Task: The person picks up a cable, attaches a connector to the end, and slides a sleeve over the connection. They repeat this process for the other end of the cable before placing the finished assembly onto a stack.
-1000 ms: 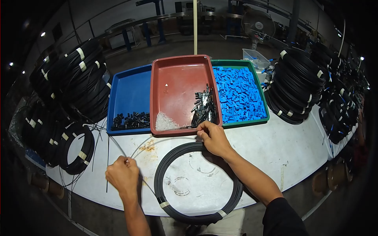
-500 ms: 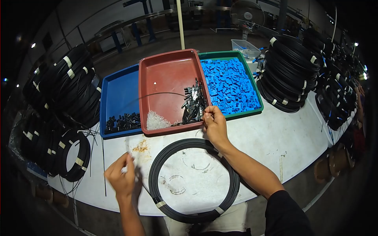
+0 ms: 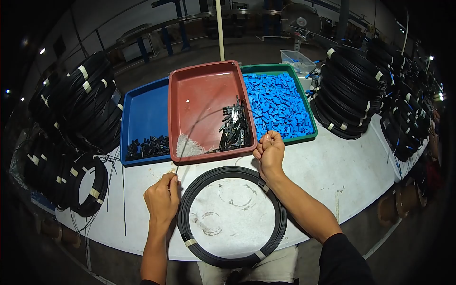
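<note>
My left hand (image 3: 162,197) pinches a thin black cable (image 3: 192,128) left of the large cable coil (image 3: 184,209). The cable arcs up over the red tray (image 3: 204,83) toward the right. Over the near corner of the green tray (image 3: 311,137), my right hand (image 3: 270,149) has its fingers closed; what they hold is too small to name. The coil, bound with pale tape, lies flat at the table's front edge. Black connectors (image 3: 235,126) and small clear pieces (image 3: 187,146) lie in the red tray. Blue parts (image 3: 278,104) fill much of the green tray.
A blue tray (image 3: 145,107) with black pieces stands left of the red one. Cable coils are stacked at the left (image 3: 88,102) and right (image 3: 351,90). A clear bin (image 3: 297,61) sits behind the green tray. A pale pole (image 3: 219,31) rises behind the trays.
My left hand has moved right and up, now clearly gripping the cable. My right hand has shifted right, from the red tray's edge to the green tray's corner. The cable's arc stands higher.
</note>
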A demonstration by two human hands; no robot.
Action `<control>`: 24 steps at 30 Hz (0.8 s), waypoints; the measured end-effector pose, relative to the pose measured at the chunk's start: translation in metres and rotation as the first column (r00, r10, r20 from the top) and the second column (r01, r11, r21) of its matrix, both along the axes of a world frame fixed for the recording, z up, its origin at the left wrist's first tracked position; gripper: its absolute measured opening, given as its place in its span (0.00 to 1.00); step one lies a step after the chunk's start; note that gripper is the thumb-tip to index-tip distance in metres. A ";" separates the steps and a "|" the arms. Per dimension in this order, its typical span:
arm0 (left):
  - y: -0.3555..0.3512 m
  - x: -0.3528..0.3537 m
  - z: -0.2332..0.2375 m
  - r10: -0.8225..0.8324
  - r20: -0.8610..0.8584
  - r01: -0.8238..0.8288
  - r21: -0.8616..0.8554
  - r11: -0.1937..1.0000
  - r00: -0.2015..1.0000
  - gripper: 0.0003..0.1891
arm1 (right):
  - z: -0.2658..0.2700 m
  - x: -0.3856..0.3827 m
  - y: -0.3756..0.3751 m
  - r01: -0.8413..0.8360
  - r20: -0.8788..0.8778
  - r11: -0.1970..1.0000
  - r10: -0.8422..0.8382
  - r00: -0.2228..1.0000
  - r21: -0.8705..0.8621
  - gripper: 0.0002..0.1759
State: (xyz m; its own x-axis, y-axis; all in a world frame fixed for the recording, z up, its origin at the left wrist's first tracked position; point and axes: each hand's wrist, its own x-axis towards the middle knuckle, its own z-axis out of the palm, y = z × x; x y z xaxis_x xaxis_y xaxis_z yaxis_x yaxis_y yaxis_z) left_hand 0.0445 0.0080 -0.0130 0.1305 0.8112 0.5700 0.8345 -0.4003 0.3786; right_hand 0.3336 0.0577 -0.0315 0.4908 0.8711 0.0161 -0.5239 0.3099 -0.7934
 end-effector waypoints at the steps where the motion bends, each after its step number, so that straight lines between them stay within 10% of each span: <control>1: 0.000 -0.001 -0.001 0.008 0.064 -0.006 -0.035 0.999 0.998 0.08 | -0.002 0.001 0.000 -0.003 -0.019 1.000 0.003 1.000 0.014 0.05; 10: 0.000 -0.007 -0.009 0.168 0.364 -0.055 -0.301 0.952 0.916 0.09 | -0.006 0.005 -0.001 0.047 -0.197 0.998 -0.039 0.980 0.034 0.08; 18: 0.003 0.008 -0.001 -0.162 0.025 0.164 -0.206 0.965 0.986 0.08 | -0.010 0.002 0.001 -0.081 0.024 0.988 0.079 0.997 0.129 0.06; 24: -0.008 0.037 0.034 -0.172 -0.032 0.137 -0.469 0.873 0.985 0.21 | 0.004 -0.006 -0.005 -0.124 0.213 0.991 0.113 0.970 0.040 0.03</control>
